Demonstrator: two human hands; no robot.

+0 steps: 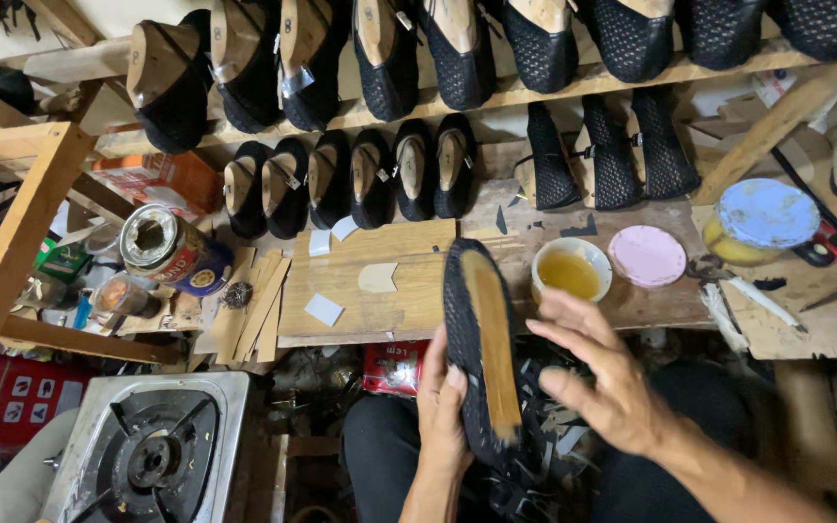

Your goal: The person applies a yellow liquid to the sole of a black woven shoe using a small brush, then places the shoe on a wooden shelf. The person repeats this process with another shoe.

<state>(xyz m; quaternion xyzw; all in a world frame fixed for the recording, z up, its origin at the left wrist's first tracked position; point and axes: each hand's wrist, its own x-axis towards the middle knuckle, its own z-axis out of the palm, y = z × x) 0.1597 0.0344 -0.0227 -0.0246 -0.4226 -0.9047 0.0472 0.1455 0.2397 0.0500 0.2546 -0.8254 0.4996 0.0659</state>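
My left hand (443, 402) grips a black mesh shoe (477, 349) by its heel end, sole side up, showing a tan insole strip down the middle. My right hand (598, 373) hovers just right of the shoe with fingers spread and nothing in it. A small white bowl of yellowish liquid (571, 269) sits on the wooden bench right behind my right hand, with a pink lid (647, 256) beside it.
Rows of black shoes on wooden lasts (360, 179) fill the shelves (525, 92) behind the bench. A tin can (165, 247) lies at left, a blue-lidded jar (762, 221) at right, a gas stove (152, 450) at lower left. A wooden board (370, 281) holds paper scraps.
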